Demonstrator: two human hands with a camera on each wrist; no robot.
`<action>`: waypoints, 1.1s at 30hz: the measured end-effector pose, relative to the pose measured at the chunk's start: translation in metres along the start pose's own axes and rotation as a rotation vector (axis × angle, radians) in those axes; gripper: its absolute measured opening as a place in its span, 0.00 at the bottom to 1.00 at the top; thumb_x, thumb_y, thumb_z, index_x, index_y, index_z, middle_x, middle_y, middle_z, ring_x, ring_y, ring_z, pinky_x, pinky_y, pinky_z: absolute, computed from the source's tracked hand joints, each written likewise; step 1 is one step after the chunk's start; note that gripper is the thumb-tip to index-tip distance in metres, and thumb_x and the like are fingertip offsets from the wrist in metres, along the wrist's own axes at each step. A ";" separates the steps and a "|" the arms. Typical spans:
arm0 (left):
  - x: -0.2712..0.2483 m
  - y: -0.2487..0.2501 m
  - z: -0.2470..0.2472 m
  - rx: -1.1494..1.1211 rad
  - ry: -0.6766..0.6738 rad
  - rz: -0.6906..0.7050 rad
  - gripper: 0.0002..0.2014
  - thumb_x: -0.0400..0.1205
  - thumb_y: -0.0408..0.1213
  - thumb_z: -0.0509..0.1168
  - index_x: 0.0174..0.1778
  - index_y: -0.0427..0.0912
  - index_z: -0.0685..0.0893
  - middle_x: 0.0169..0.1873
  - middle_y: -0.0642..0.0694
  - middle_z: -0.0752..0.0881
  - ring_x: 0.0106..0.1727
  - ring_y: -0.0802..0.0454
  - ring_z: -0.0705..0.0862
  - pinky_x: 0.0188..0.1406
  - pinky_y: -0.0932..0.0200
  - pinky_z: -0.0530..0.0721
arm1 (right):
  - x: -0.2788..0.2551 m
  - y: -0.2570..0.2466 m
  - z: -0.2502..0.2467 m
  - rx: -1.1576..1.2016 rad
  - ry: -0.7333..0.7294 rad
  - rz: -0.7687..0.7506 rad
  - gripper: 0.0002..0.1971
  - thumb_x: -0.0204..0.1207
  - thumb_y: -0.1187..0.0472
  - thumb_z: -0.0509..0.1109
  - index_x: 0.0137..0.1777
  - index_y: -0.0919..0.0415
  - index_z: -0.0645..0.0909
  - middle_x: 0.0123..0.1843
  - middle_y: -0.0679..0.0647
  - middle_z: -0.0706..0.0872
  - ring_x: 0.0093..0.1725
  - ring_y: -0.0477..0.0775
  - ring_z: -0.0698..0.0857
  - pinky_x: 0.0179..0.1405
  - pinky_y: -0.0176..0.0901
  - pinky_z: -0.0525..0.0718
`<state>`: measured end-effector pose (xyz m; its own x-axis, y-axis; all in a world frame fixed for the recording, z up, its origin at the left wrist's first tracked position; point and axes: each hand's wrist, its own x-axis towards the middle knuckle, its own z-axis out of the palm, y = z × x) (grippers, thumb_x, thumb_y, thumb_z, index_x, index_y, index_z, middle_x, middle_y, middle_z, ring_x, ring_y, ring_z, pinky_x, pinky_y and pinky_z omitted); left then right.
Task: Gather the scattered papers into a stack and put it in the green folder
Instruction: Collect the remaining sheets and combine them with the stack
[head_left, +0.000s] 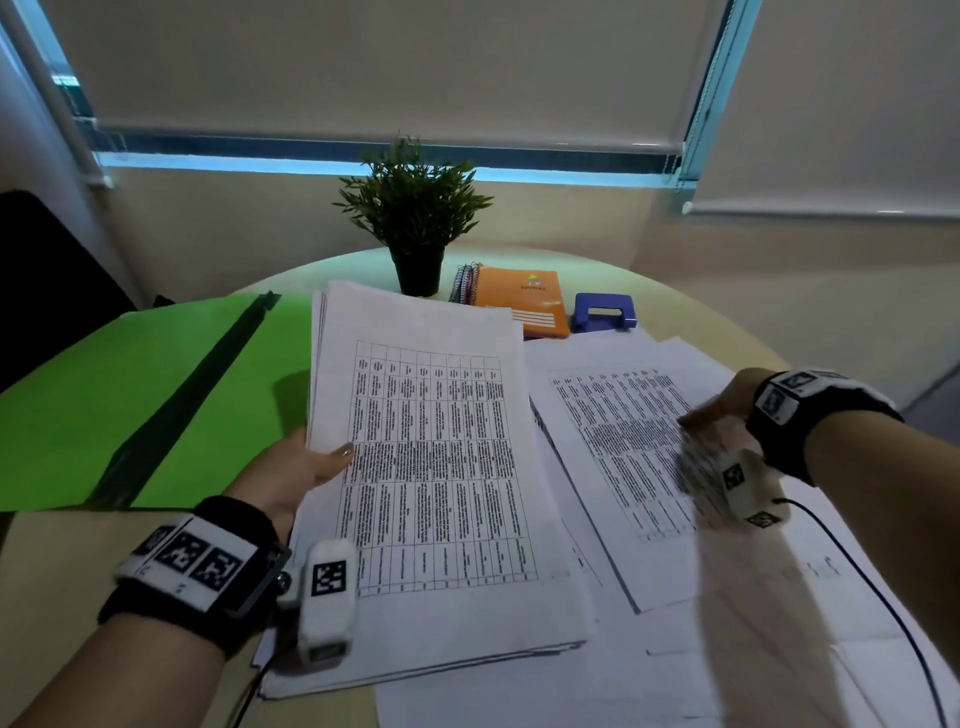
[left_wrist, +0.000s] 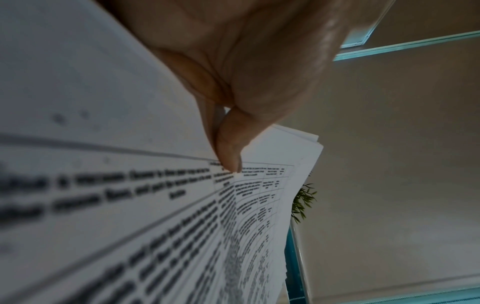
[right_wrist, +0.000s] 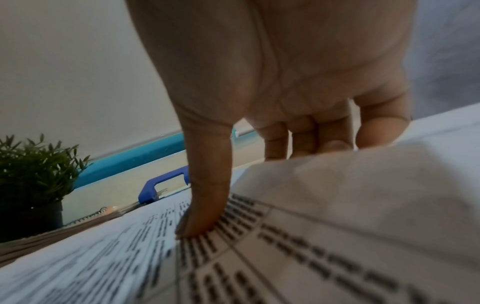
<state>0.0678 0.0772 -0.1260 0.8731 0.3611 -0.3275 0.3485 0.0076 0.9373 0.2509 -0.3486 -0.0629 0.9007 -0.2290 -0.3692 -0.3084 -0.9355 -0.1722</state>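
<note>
My left hand (head_left: 322, 460) grips a stack of printed papers (head_left: 431, 467) by its left edge, thumb on top and the other fingers hidden beneath. The stack's left side is lifted off the table. In the left wrist view the thumb (left_wrist: 228, 160) pinches the stack (left_wrist: 155, 205). The green folder (head_left: 130, 374) lies open on the left, beside the stack. My right hand (head_left: 717, 415), blurred, is on a loose printed sheet (head_left: 613, 415) to the right. In the right wrist view the thumb (right_wrist: 202, 216) presses this sheet (right_wrist: 311, 236) while the fingers (right_wrist: 335, 137) curl behind a raised ridge of it.
More loose sheets (head_left: 779, 649) overlap across the right and near side of the round table (head_left: 52, 561). At the back stand a potted plant (head_left: 415, 218), an orange spiral notebook (head_left: 524, 301) and a blue hole punch (head_left: 605, 312). A dark chair (head_left: 47, 291) is at far left.
</note>
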 end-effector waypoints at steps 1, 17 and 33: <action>0.001 -0.001 0.000 -0.006 -0.009 -0.004 0.31 0.74 0.39 0.74 0.73 0.41 0.74 0.64 0.42 0.84 0.66 0.42 0.81 0.71 0.36 0.73 | 0.000 0.001 0.001 0.004 0.001 0.007 0.31 0.56 0.44 0.84 0.49 0.67 0.79 0.49 0.62 0.84 0.52 0.63 0.82 0.56 0.48 0.79; 0.012 -0.006 -0.001 -0.033 -0.027 -0.004 0.25 0.80 0.31 0.67 0.74 0.37 0.72 0.65 0.38 0.82 0.68 0.41 0.79 0.73 0.38 0.72 | -0.039 0.022 0.010 -0.147 0.120 -0.192 0.28 0.69 0.44 0.75 0.67 0.55 0.79 0.64 0.57 0.82 0.64 0.58 0.80 0.61 0.43 0.76; 0.029 -0.019 -0.015 0.015 -0.059 0.004 0.55 0.50 0.60 0.81 0.75 0.46 0.72 0.68 0.45 0.82 0.70 0.42 0.77 0.73 0.36 0.70 | -0.083 0.000 0.010 0.829 0.179 -0.144 0.17 0.73 0.53 0.74 0.51 0.69 0.86 0.38 0.59 0.90 0.43 0.63 0.86 0.58 0.59 0.84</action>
<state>0.0818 0.1015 -0.1520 0.8929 0.3057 -0.3306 0.3495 -0.0077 0.9369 0.1734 -0.3266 -0.0414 0.9615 -0.2274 -0.1544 -0.2481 -0.4760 -0.8437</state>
